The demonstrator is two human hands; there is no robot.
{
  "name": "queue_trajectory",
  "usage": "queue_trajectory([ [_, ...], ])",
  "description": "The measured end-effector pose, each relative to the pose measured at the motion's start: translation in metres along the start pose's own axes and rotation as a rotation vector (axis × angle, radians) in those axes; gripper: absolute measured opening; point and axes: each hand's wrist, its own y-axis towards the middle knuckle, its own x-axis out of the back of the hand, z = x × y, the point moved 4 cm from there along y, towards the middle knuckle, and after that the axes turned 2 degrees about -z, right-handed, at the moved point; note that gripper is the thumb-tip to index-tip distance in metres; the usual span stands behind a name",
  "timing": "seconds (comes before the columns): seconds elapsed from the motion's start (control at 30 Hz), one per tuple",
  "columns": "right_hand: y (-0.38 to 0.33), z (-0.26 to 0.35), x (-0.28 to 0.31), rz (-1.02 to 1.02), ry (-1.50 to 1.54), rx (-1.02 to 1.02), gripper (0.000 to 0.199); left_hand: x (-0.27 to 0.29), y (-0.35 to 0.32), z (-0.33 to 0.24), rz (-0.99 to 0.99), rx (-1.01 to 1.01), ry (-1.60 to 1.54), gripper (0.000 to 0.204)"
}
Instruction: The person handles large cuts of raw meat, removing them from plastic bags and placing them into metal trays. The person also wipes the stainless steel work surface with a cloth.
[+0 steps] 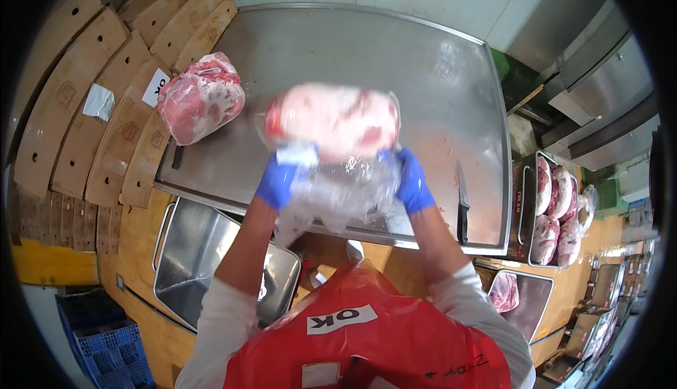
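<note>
Over the steel table (338,44), a large pale pink piece of meat (335,118) hangs blurred by motion, with clear plastic around it. The loose end of the plastic bag (345,188) trails toward me, crumpled. My blue-gloved left hand (278,180) is closed on the bag's left side, beside a white label (297,154). On its right side my right hand (411,180), gloved in blue too, grips the plastic near the meat; some fingertips are hidden. Another piece of meat (201,100) rests at the table's left edge.
A black-handled knife (462,202) lies on the table's right side. Flattened cardboard boxes (92,100) stack up at the left. Below the table's front edge stands a steel tub (187,248). At the right, one steel bin (534,206) holds several meat pieces; another (532,304) holds one.
</note>
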Motion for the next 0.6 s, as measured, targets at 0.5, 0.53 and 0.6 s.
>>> queue_trajectory([
  [0.5,-0.003,-0.038,0.087,-0.272,-0.559,0.236,0.022,0.044,-0.188,0.026,-0.163,0.313,0.472,0.026],
  [0.53,-0.016,-0.05,0.085,-0.28,-0.604,0.239,0.02,0.064,-0.203,0.036,-0.179,0.094,0.43,0.029],
  [0.6,-0.055,-0.063,0.062,-0.317,-0.676,0.26,0.017,0.081,-0.224,0.029,-0.273,0.214,0.368,0.038],
])
